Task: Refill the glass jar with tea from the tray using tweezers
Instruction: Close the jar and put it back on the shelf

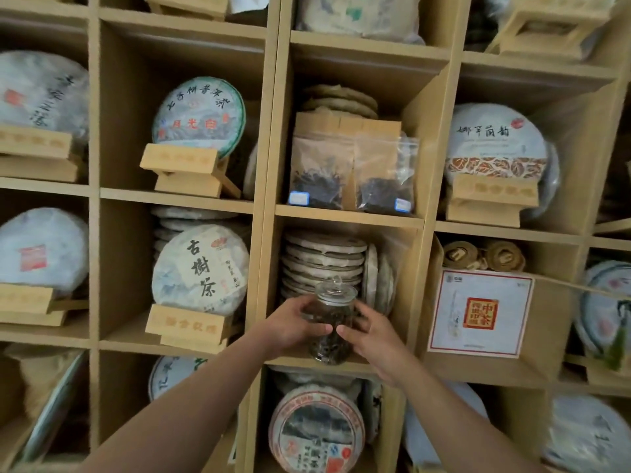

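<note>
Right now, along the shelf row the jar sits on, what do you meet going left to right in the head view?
Wrapped tea cake with red label → tea cake on wooden stand → left hand → glass jar → right hand → white box with red seal → tea cake at the right edge.

Left hand [295,324], right hand [370,336] — fingers curled inward

Two bare forearms, no sleeves, left hand [294,325], right hand [370,339]
</note>
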